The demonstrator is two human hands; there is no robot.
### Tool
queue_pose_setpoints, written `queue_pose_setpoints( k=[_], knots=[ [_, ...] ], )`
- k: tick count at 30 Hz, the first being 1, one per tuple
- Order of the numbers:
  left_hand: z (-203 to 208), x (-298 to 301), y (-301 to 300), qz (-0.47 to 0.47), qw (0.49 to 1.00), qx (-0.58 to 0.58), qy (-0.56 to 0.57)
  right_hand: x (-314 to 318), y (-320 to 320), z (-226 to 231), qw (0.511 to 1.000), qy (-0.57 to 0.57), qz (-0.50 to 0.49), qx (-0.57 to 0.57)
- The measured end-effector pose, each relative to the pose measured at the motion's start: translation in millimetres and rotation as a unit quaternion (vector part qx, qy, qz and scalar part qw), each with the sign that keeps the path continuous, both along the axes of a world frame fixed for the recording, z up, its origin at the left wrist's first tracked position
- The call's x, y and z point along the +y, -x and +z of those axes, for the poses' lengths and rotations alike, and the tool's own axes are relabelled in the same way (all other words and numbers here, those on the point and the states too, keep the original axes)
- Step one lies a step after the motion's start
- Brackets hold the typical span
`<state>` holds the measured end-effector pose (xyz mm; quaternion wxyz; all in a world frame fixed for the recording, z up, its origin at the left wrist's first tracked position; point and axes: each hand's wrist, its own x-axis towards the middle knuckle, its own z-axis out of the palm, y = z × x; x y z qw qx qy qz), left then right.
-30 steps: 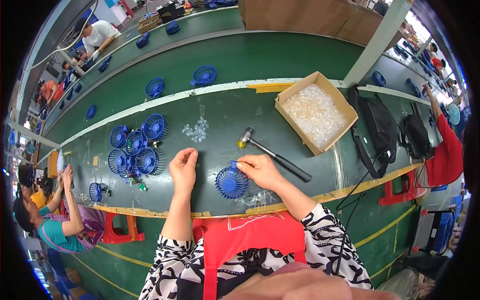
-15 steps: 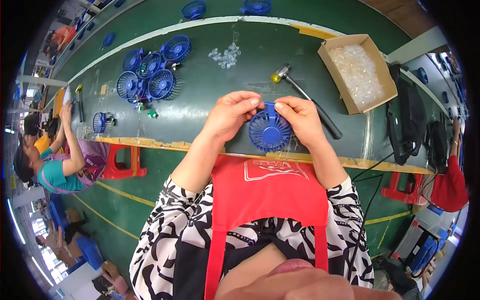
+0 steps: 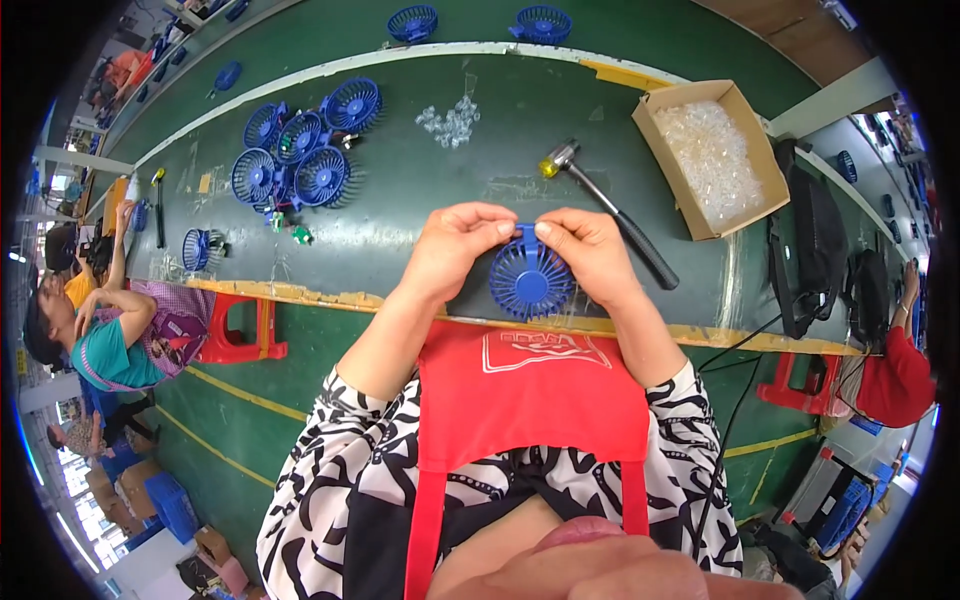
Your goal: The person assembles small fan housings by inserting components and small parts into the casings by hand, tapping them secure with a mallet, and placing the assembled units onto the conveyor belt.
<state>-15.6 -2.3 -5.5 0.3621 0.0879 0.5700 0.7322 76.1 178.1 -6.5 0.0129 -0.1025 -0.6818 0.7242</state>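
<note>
A blue round fan housing with a slotted cage lies near the table's front edge, its narrow neck pointing away from me. My left hand pinches at the left side of that neck, thumb against fingertips; any small part between them is hidden. On the neck's other side, my right hand grips it between thumb and curled fingers. A hammer with a yellow-tipped head and black handle rests just right of my right hand. Beyond my hands sits a loose pile of small clear plastic pieces.
Several blue fan housings with green circuit boards cluster at the left, and another stands nearer the edge. A cardboard box of clear pieces is at right, beside a black bag. Far housings lie beyond the white rail. A co-worker sits left.
The fan housing and both hands appear slightly lower and to the left, still together. Two housings beyond the rail have shifted right. The co-worker at left has moved an arm.
</note>
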Motion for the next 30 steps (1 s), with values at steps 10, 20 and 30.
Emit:
queue_pose_setpoints(
  k=[10,20,30],
  knots=[
    [-4,12,-1,0.018,1.0,-0.005,-0.007,2,13,0,0.998,-0.055,0.028,0.006],
    [20,4,53,0.08,0.996,0.004,0.039,1,60,-19,0.975,-0.171,-0.047,0.134],
    [55,35,228,0.223,0.673,0.638,0.301,1,61,-36,0.952,-0.216,-0.038,0.215]
  ],
)
